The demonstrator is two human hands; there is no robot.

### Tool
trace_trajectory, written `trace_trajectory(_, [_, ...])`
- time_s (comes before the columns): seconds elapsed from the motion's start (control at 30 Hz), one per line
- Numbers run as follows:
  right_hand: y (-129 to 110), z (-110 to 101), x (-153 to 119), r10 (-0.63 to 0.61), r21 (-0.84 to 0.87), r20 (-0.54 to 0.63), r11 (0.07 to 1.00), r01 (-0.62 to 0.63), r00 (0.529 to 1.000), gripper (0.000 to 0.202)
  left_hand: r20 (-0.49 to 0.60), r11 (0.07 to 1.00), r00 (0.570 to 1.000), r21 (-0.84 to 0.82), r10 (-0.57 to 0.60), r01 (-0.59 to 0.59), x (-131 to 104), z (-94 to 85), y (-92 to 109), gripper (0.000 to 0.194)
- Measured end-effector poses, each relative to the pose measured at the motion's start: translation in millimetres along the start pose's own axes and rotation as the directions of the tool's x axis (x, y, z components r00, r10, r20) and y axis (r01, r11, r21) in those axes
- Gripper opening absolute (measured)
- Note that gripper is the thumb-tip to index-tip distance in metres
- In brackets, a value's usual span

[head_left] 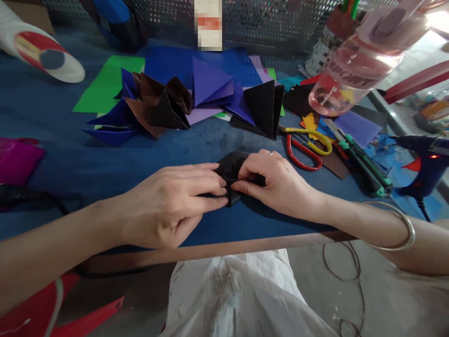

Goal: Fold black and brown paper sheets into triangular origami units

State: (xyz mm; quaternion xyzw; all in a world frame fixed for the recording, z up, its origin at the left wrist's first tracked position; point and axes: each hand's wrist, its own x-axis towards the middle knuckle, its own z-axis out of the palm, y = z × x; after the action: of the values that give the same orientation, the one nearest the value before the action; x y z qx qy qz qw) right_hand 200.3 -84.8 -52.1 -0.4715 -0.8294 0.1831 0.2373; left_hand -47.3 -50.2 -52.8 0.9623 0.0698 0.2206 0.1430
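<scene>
A small piece of folded black paper lies on the blue tabletop near its front edge, partly covered by my fingers. My left hand rests on its left side, with fingers stretched out flat and fingertips pressing on the paper. From the right, my right hand pinches the paper between thumb and bent fingers, close to the left fingertips. The fold under my fingers is mostly hidden. Behind the hands stand folded paper pieces: a black one, a purple one and a brown one.
Scissors, green-handled cutters and paper scraps lie right of my hands. A glue gun with a lit red light sits at far right. Behind stands a pink bottle; a white cup-like object is at back left.
</scene>
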Motion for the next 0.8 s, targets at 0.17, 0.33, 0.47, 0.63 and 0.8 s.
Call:
trace_trajectory(0.17, [-3.5, 3.2, -1.2, 0.028, -0.043, -0.008, 0.999, -0.028, 1.000, 0.017, -0.021, 0.998, 0.999, -0.049, -0.034, 0.033, -0.2, 1.8, 1.3, 0.049])
trace_trajectory(0.33, [-4.6, 4.2, -1.3, 0.020, -0.083, 0.010, 0.996, -0.019, 1.000, 0.018, -0.002, 0.998, 0.999, -0.055, -0.043, 0.043, -0.6, 1.3, 3.5, 0.050])
trace_trajectory(0.47, [-4.6, 4.4, -1.7, 0.018, -0.097, 0.014, 0.995, -0.017, 1.000, 0.017, 0.007, 0.997, 1.000, -0.075, -0.025, 0.025, -0.9, -0.2, 5.2, 0.054])
trace_trajectory(0.63, [-5.0, 5.5, -2.3, 0.017, -0.112, 0.004, 0.994, -0.016, 1.000, 0.018, 0.031, 0.999, 1.000, -0.045, -0.004, 0.005, 0.3, -1.7, 4.3, 0.049])
trace_trajectory(0.8, [-5.3, 6.1, -2.1, 0.022, -0.133, 0.011, 0.991, -0.020, 1.000, 0.019, 0.021, 0.995, 0.999, -0.089, -0.048, 0.050, 1.3, -2.6, 5.9, 0.048])
